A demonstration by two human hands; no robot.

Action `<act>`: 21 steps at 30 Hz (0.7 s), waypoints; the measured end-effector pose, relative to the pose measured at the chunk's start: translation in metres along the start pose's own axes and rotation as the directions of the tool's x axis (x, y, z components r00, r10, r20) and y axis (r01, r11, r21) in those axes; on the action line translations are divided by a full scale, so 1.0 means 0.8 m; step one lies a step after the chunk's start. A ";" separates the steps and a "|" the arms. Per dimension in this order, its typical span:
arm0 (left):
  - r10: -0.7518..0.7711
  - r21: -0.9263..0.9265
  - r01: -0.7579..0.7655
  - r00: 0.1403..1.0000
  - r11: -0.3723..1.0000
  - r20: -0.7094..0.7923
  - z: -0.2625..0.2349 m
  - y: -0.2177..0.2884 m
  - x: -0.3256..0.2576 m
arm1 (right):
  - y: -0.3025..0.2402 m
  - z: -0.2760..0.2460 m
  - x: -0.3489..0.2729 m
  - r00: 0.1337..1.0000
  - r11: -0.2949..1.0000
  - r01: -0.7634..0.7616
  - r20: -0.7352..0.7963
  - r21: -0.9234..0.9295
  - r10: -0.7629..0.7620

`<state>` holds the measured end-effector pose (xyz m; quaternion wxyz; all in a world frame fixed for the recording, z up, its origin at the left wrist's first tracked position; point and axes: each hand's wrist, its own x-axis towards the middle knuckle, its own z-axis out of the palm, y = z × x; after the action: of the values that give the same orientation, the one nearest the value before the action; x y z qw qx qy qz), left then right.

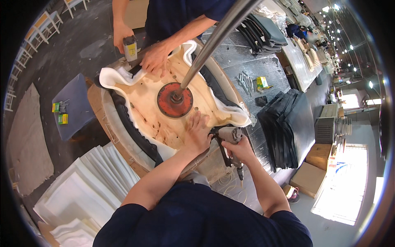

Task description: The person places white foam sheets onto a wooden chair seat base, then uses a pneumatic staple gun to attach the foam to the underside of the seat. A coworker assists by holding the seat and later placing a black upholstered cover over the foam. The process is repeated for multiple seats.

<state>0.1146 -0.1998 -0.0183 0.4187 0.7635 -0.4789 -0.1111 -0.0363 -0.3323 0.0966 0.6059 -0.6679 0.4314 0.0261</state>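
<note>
A plywood seat board (142,99) with white foam (111,76) and black cover material (125,117) round its edge lies in front of me. A red round plate (164,99) presses on its middle, at the end of a metal rod (214,39). My left hand (198,132) lies on the near part of the board, fingers stretched out. My right hand (240,149) is closed round the handle of an air staple gun (230,134), its nose close to the board's near right edge. A co-worker across from me rests one hand on the board and holds another staple gun (130,48).
Stacked white foam sheets (88,181) stand at lower left. A blue-grey-topped stand (74,109) holds small yellow-green boxes. On the right table (230,53) are loose staple strips (245,83), a stack of black sheets (284,127) and folded dark covers (261,35). Cardboard boxes (308,179) sit beyond.
</note>
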 end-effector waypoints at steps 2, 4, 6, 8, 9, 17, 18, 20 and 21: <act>-0.037 -0.003 0.037 0.999 0.999 -0.011 0.002 0.000 0.002 | -0.005 -0.002 0.009 1.000 0.999 -0.008 0.012 -0.038 0.009; -0.080 -0.005 0.080 0.997 0.997 -0.019 0.004 0.001 0.007 | -0.016 -0.002 0.016 0.999 0.995 -0.023 0.024 -0.093 0.025; -0.100 0.001 0.100 0.995 0.995 -0.014 0.005 0.003 0.007 | -0.023 0.000 0.021 0.998 0.987 -0.047 0.032 -0.156 0.052; -0.123 -0.004 0.123 0.992 0.992 -0.002 0.006 0.006 0.006 | -0.026 0.000 0.026 0.999 0.981 -0.034 0.035 -0.194 0.041; -0.133 -0.010 0.133 0.991 0.991 0.004 0.006 0.005 0.007 | -0.030 0.002 0.029 0.999 0.977 -0.023 0.037 -0.210 0.032; -0.147 0.019 0.146 0.989 0.989 0.025 0.007 0.001 0.009 | -0.044 0.018 0.050 0.994 0.941 -0.107 -0.026 -0.321 0.105; -0.134 0.049 0.134 0.991 0.990 0.003 0.006 0.001 0.007 | -0.044 0.018 0.051 0.994 0.944 -0.113 -0.035 -0.311 0.107; -0.106 0.060 0.107 0.994 0.992 -0.031 0.002 -0.002 0.004 | -0.044 0.014 0.049 0.993 0.942 -0.117 -0.026 -0.315 0.115; -0.095 0.045 0.097 0.995 0.994 -0.043 0.000 -0.007 0.000 | -0.046 0.015 0.049 0.993 0.941 -0.120 -0.018 -0.317 0.120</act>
<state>0.1185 -0.1989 -0.0223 0.4045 0.7974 -0.4354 -0.1045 0.0167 -0.3476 0.1005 0.4881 -0.7292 0.4610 0.1327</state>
